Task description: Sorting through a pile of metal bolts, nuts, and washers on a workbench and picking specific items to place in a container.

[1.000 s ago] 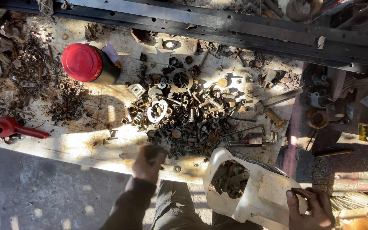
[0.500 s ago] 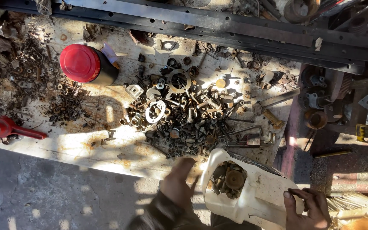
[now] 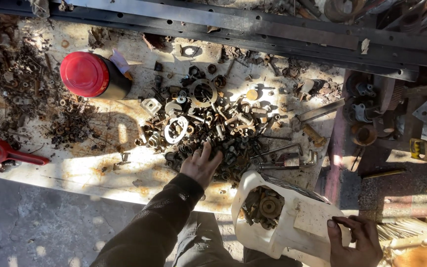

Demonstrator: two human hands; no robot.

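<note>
My left hand [image 3: 201,165] reaches onto a heap of rusty nuts, bolts and washers [image 3: 218,128] on a dirty workbench, fingers spread over the near edge of the heap. I cannot see anything gripped in it. My right hand [image 3: 354,240] holds the lower right edge of a cut-open white plastic jug [image 3: 292,225], tilted at the bench's near edge. Inside the jug lie several rusty metal parts [image 3: 262,206], among them a round bearing-like piece.
A red-lidded dark jar [image 3: 92,75] stands at the back left. A red-handled tool [image 3: 6,154] lies at the left edge. Smaller scrap [image 3: 30,99] covers the left side. Dark steel bars [image 3: 253,27] run along the back; more scrap metal [image 3: 371,113] sits right.
My left hand drew back toward the jug, then moved forward again onto the near edge of the heap. The jug has shifted slightly right in my right hand.
</note>
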